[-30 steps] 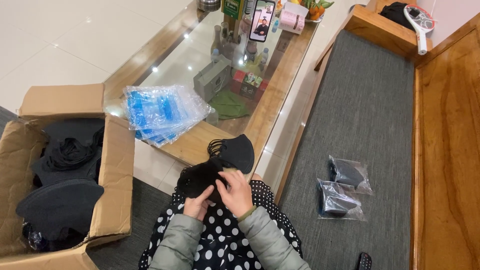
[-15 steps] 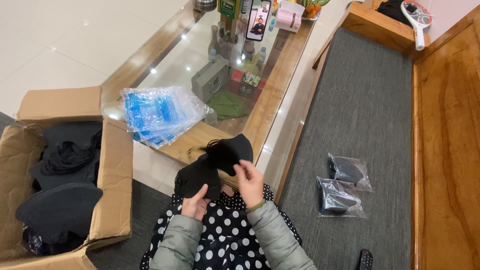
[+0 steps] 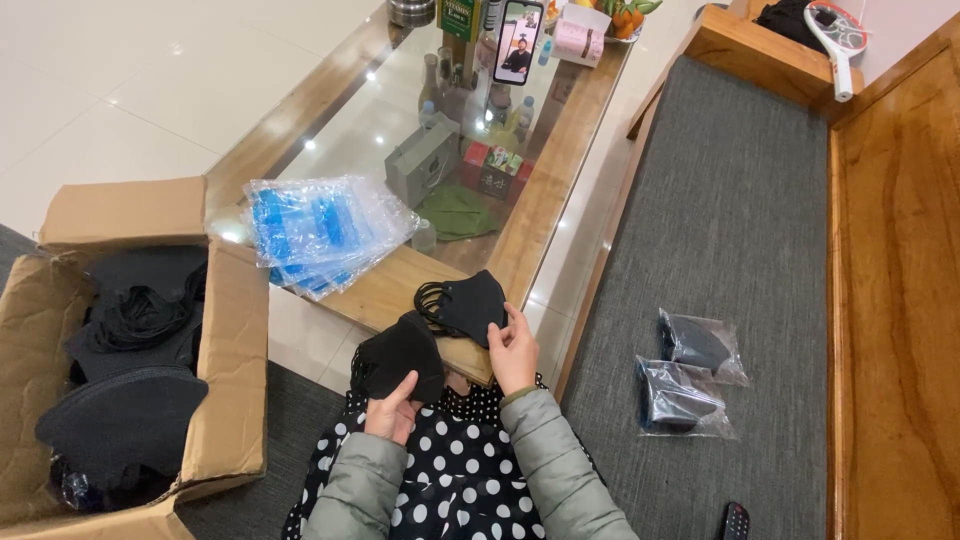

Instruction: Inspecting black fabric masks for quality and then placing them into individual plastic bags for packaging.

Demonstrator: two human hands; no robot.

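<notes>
Over my lap, my left hand (image 3: 393,406) grips a stack of black face masks (image 3: 400,355) from below. My right hand (image 3: 513,348) holds a second stack of black masks (image 3: 470,303) a little higher and to the right, its ear loops hanging on the left side. The two stacks are apart, above the near corner of the glass-topped wooden coffee table (image 3: 400,285). A pile of clear plastic bags with blue print (image 3: 320,230) lies on that corner. I wear grey-green sleeves and a black polka-dot garment.
An open cardboard box (image 3: 225,370) of black masks stands on the floor at my left. Two bagged mask packs (image 3: 690,375) lie on the grey bench cushion at my right, a remote (image 3: 735,522) below them. A propped phone (image 3: 518,40), bottles and boxes crowd the table's far end.
The one bundle of masks held in both hands has been split into two stacks. My right hand has carried its stack up and to the right, away from the left.
</notes>
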